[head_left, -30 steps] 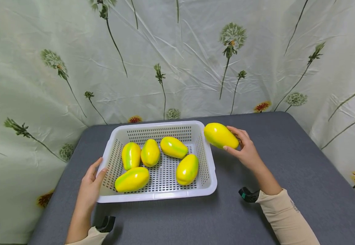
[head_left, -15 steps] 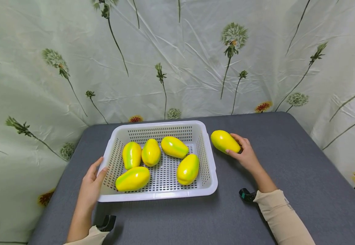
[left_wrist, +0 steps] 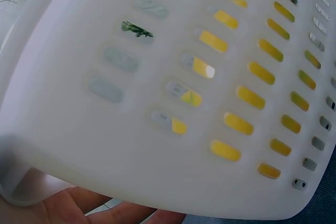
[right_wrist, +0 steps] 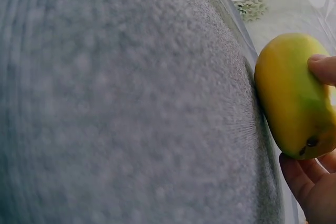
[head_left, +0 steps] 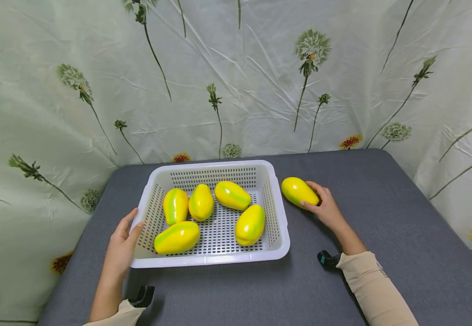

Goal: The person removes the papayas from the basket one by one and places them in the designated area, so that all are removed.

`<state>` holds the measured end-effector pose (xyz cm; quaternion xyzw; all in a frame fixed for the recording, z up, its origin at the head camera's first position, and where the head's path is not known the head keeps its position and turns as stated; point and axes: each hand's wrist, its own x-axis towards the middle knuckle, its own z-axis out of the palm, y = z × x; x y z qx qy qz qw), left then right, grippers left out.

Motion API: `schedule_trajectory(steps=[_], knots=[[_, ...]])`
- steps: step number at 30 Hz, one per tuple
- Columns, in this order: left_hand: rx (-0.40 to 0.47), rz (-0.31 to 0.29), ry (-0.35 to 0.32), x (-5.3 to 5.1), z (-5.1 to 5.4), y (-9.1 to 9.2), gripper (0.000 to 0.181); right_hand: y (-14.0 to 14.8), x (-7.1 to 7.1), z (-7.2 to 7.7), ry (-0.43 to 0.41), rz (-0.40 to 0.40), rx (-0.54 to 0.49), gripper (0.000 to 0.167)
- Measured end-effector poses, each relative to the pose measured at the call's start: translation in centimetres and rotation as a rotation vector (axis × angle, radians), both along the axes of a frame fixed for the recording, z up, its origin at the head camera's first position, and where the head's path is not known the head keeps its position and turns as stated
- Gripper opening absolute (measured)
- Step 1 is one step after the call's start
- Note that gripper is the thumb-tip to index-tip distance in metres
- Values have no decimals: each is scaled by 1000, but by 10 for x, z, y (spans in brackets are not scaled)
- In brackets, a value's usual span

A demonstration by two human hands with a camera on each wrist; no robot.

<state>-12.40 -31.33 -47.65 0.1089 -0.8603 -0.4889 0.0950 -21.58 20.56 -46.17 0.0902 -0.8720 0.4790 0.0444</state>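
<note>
My right hand [head_left: 326, 207] grips a yellow mango [head_left: 299, 191] at the grey cloth, just right of the white basket [head_left: 244, 259]. In the right wrist view the thumb and fingers lie around that mango [right_wrist: 291, 95], which touches the cloth. My left hand [head_left: 121, 244] holds the basket's left rim, fingers outside it and thumb on the edge. Several yellow-green mangoes, one of them at the basket's front left [head_left: 177, 237], lie inside. The left wrist view shows the basket's slotted wall [left_wrist: 157, 166] with fingers [left_wrist: 123, 213] under its rim.
A grey cloth-covered table [head_left: 366, 194] extends around the basket. Behind it hangs a pale curtain [head_left: 256, 90] with printed flowers. Black wrist devices are on both wrists, the right one [head_left: 328, 260] low above the cloth.
My right hand has lowered the mango from beside the basket's right rim to the cloth, slightly rightward and nearer. My left hand and the basket hold the same position.
</note>
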Motion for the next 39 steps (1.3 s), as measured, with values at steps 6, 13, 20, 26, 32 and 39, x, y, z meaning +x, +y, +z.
schedule_trajectory(steps=[6, 13, 20, 26, 32, 39], knots=[[-8, 2, 3, 0, 0, 1, 53, 0, 0, 2, -1, 22, -15, 65], [2, 7, 0, 1, 4, 2, 56, -2, 3, 11, 25, 48, -74, 65], [-1, 3, -11, 3, 5, 4, 52, -5, 5, 25, 92, 70, -83, 66], [16, 6, -14, 3, 8, 5, 50, -16, 11, 48, 156, 109, -66, 67], [8, 7, -12, 4, 8, 6, 52, -42, 29, 91, 143, 205, -104, 67], [16, 4, -12, 3, 7, 6, 54, -58, 22, 96, 118, 387, -41, 74]])
